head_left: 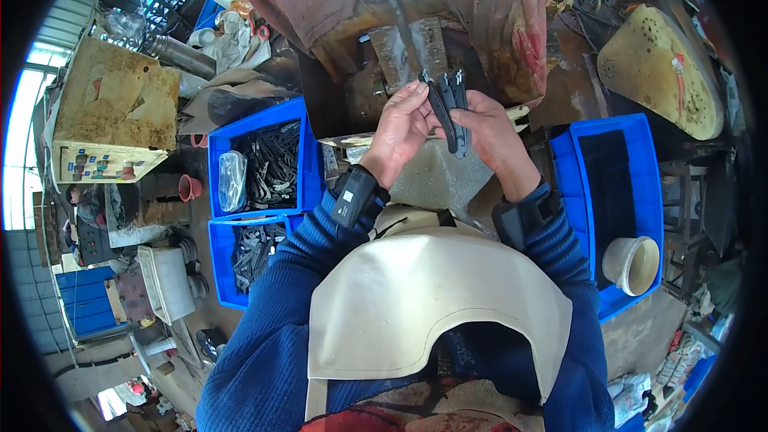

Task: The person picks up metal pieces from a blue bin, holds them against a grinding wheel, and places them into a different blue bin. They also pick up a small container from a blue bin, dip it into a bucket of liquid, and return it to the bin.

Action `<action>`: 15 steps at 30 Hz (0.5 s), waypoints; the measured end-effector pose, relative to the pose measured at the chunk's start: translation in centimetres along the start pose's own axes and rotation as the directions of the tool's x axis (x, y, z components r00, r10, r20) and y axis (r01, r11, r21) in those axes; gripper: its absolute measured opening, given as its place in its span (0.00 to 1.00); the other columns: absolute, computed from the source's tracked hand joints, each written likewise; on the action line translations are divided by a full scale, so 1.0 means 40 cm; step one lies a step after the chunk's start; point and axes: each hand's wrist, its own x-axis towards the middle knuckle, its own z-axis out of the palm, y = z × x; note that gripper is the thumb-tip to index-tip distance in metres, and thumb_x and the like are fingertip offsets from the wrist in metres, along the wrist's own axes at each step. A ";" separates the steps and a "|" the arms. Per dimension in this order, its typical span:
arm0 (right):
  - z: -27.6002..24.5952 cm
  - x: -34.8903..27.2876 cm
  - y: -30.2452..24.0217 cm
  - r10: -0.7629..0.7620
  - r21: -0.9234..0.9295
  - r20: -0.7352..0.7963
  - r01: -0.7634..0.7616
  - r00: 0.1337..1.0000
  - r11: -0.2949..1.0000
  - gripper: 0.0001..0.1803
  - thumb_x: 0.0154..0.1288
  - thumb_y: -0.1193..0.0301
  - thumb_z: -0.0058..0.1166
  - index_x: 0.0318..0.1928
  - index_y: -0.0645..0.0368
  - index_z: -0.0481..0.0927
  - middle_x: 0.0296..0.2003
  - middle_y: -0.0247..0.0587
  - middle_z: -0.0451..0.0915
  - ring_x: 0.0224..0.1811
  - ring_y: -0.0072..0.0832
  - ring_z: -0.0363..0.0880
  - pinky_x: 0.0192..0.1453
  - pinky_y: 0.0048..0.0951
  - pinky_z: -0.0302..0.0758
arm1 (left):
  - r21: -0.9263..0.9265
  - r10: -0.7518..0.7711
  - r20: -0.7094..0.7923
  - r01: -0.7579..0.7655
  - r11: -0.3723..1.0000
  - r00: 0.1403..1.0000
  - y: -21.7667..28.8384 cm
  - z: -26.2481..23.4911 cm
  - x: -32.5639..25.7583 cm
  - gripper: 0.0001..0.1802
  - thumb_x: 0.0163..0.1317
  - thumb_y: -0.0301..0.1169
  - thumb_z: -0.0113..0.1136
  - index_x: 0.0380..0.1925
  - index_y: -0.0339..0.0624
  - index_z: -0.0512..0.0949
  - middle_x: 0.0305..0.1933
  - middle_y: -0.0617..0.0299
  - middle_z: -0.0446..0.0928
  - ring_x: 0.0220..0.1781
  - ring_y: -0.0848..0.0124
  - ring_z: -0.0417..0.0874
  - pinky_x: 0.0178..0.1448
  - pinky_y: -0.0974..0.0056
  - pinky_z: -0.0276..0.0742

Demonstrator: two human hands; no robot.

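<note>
- As both hands are raised at the upper centre of the frame, the step in hand is judged to be handling or sorting of slim black parts.
- Left hand (402, 128): fingertips closed on the upper part of a curved black piece (440, 114), which slants downward to the right.
- Right hand (492, 138): thumb and fingers clamped on a cluster of black pieces (455, 98), just beside the first; exact count cannot be told.
- Behind the hands, top centre: a metal rod (398, 12) and stained red-brown cloth (496, 8). Contact between rod and parts cannot be confirmed.
- Centre left: a blue bin (310, 164) contains loose black parts (276, 164) and a clear plastic bag (232, 180).
- Centre right: a second blue bin (578, 216) carries a pale bucket (616, 262) at its lower end.
- Next move, in judgement, calls for a firm right grip on the cluster while the left fingers control the single piece; slim parts held together could slip or cross.
</note>
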 end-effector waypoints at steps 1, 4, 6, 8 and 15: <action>-0.001 0.001 0.003 0.001 0.000 0.000 -0.001 1.000 1.000 0.14 0.65 0.80 0.49 0.51 0.70 0.73 0.45 0.49 0.81 0.43 0.35 0.84 0.46 0.33 0.83 | -0.013 -0.007 0.009 0.007 1.000 1.000 -0.003 -0.001 0.001 0.03 0.70 0.30 0.52 0.39 0.44 0.73 0.38 0.58 0.80 0.39 0.67 0.84 0.43 0.59 0.82; -0.001 0.003 0.010 -0.037 -0.088 -0.033 0.034 0.999 0.996 0.14 0.64 0.82 0.50 0.50 0.69 0.73 0.43 0.47 0.81 0.42 0.33 0.84 0.44 0.32 0.83 | -0.025 -0.007 0.008 0.008 1.000 1.000 -0.007 -0.006 0.002 0.03 0.70 0.29 0.52 0.39 0.45 0.73 0.39 0.59 0.80 0.40 0.67 0.83 0.44 0.59 0.82; -0.005 0.005 0.013 -0.040 -0.101 -0.034 0.037 0.999 0.994 0.14 0.64 0.82 0.50 0.50 0.69 0.73 0.43 0.47 0.81 0.42 0.33 0.84 0.44 0.32 0.84 | -0.022 0.005 -0.009 -0.006 1.000 1.000 -0.009 -0.007 0.003 0.02 0.70 0.29 0.52 0.40 0.45 0.73 0.40 0.59 0.80 0.41 0.67 0.83 0.45 0.59 0.82; -0.008 0.007 0.014 -0.047 -0.128 -0.036 0.042 0.998 0.991 0.13 0.64 0.82 0.50 0.50 0.69 0.73 0.43 0.46 0.81 0.42 0.32 0.84 0.44 0.32 0.84 | -0.024 0.006 -0.013 -0.006 1.000 1.000 -0.010 -0.009 0.004 0.02 0.70 0.29 0.52 0.40 0.45 0.73 0.40 0.60 0.80 0.41 0.67 0.83 0.46 0.59 0.81; 0.001 -0.003 0.005 -0.026 -0.103 -0.042 0.022 0.999 0.994 0.14 0.64 0.82 0.50 0.50 0.69 0.74 0.43 0.46 0.81 0.41 0.30 0.83 0.46 0.32 0.83 | -0.022 0.004 0.001 -0.004 1.000 1.000 -0.010 -0.005 -0.002 0.03 0.70 0.29 0.52 0.40 0.46 0.73 0.41 0.60 0.80 0.42 0.68 0.83 0.46 0.60 0.81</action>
